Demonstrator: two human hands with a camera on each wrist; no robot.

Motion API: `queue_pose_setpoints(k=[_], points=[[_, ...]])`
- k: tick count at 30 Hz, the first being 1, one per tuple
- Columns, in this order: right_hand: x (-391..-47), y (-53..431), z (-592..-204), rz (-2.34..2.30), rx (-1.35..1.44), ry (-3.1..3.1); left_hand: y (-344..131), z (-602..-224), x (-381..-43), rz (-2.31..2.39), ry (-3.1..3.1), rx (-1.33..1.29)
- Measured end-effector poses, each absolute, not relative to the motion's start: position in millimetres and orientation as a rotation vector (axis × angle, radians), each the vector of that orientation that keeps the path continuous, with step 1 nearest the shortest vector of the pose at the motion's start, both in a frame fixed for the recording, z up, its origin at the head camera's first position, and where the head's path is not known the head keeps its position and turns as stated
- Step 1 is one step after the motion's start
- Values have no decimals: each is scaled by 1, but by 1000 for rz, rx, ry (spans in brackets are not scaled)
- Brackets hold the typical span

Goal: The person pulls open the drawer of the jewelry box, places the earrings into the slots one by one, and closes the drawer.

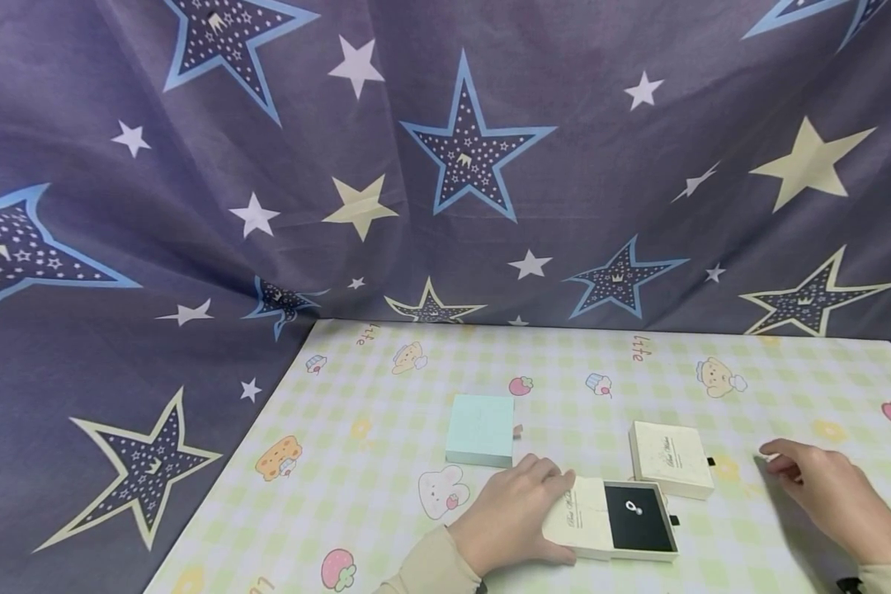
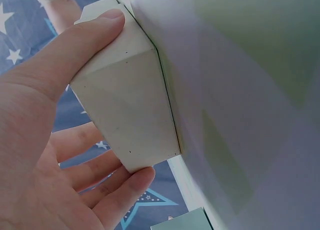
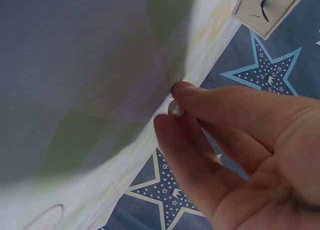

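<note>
My left hand [image 1: 508, 516] grips a cream drawer-style jewelry box [image 1: 585, 516] by its sleeve, thumb on the near side and fingers at the far side. Its drawer [image 1: 638, 554] is slid partly out to the right, showing a black pad [image 1: 649, 532]. On that pad lies a small pearl earring [image 1: 633, 507]. Right of the boxes, my right hand [image 1: 824, 495] is low over the table. In the right wrist view, a pearl earring [image 3: 175, 108] shows between its thumb and fingertips, mostly hidden by them.
Behind the gripped box sits another cream box [image 1: 671, 458] with a black pull tab. A mint-green box [image 1: 480, 429] with a brownish tab stands to the left of it. The checked tablecloth [image 1: 386, 396] ends at a dark star-patterned curtain [image 1: 564, 206].
</note>
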State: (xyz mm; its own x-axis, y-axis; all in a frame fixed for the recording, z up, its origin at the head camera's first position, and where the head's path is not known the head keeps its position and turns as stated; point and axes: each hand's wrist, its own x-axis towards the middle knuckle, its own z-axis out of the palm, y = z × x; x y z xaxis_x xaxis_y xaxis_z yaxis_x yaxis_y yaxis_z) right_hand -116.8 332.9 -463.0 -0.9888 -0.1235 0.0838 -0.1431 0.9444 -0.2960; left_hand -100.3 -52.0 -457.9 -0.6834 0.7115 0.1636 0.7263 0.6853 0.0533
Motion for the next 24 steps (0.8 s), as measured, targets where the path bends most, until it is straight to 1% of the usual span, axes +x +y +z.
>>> queue_pose_setpoints(k=[5, 24], points=[[-116, 333, -465, 479, 167, -3019, -52, -457, -100, -177, -2762, -1189], [-118, 343, -468, 460, 155, -3028, -52, -457, -100, -178, -2769, -1188]])
